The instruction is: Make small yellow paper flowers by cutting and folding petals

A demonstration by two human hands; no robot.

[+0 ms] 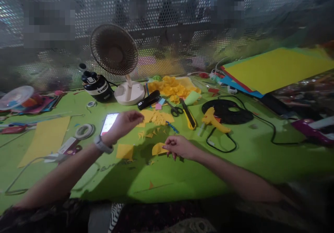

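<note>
My right hand (179, 146) rests low over the green table (182, 177), fingers pinched on a curved yellow paper piece (158, 148). My left hand (125, 122), a watch on its wrist, hovers above the lit phone (109, 122) and reaches toward a pile of yellow paper scraps (153, 117); its fingers are curled and blurred, and I cannot see anything in them. A yellow paper square (124, 151) lies between my arms.
Scissors (175, 110), a yellow utility knife (189, 116), a black stapler (148, 100), a yellow glue gun (214, 119) with its black cord, tape rolls (85, 131), a small fan (117, 59), a black bottle (97, 86), yellow sheets (276, 67) at right, and a perforated screen behind.
</note>
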